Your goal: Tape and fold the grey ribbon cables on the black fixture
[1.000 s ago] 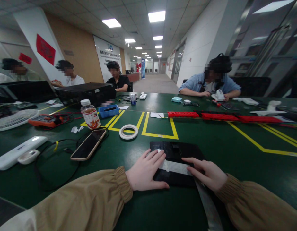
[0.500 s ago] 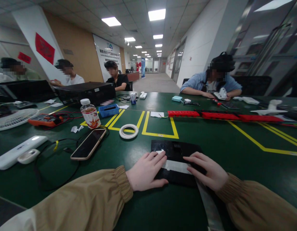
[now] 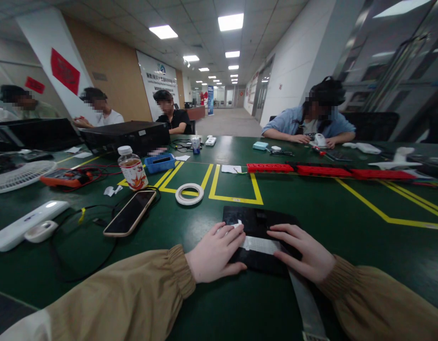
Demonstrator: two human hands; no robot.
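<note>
A flat black panel (image 3: 245,215) lies on the green table in front of me. Across its middle runs a pale grey strip (image 3: 260,244), and a longer grey band (image 3: 306,303) trails from under my right hand toward the table's near edge. My left hand (image 3: 217,251) rests flat on the panel's left part, fingers stretched over the strip's left end. A small white scrap (image 3: 239,222) shows at its fingertips. My right hand (image 3: 306,248) lies on the panel's right side, fingers extended, tips touching the strip and the black surface beside it.
A phone (image 3: 130,214), a roll of white tape (image 3: 189,194) and a drink bottle (image 3: 132,169) stand to the left. Red power strips (image 3: 321,171) cross the right side. Yellow tape marks the table. Several people sit around it, one person (image 3: 311,118) opposite at right.
My right hand has slid slightly left along the strip, and more of the trailing grey band shows. The left hand stays nearly still. The person at right has shifted the white object slightly left.
</note>
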